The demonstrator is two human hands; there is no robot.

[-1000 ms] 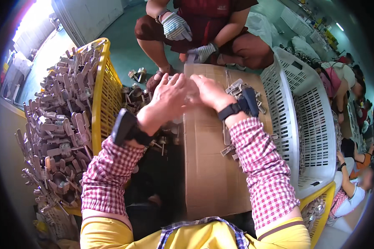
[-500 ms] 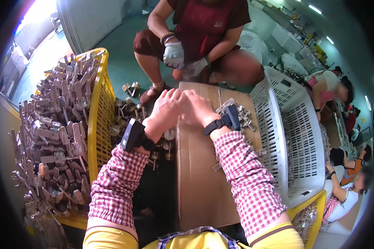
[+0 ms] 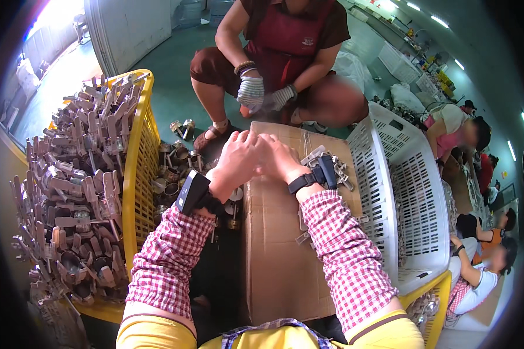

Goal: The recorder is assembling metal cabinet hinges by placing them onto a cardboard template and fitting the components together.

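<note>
Both hands have drifted a little toward the far edge of the cardboard box [image 3: 276,250] since the earlier frames, and stay pressed together there, fingertips meeting; the left hand [image 3: 236,160] and right hand [image 3: 276,158] curl around something between them that cannot be made out, so whether they pinch anything is unclear. Each wrist carries a black strapped device. Just right of the right hand, a small heap of grey metal parts [image 3: 327,166] lies on the box top, partly hidden by the wrist device. Left of the box stands a yellow basket [image 3: 138,168] piled with grey metal castings [image 3: 70,198]; loose round metal fittings [image 3: 172,174] lie on the floor between basket and box. A white slatted crate [image 3: 413,192] leans at the right. Across the box, a crouching person's gloved hands [image 3: 262,96] are clasped and blurred. Other people at the right rim are cut off.
</note>
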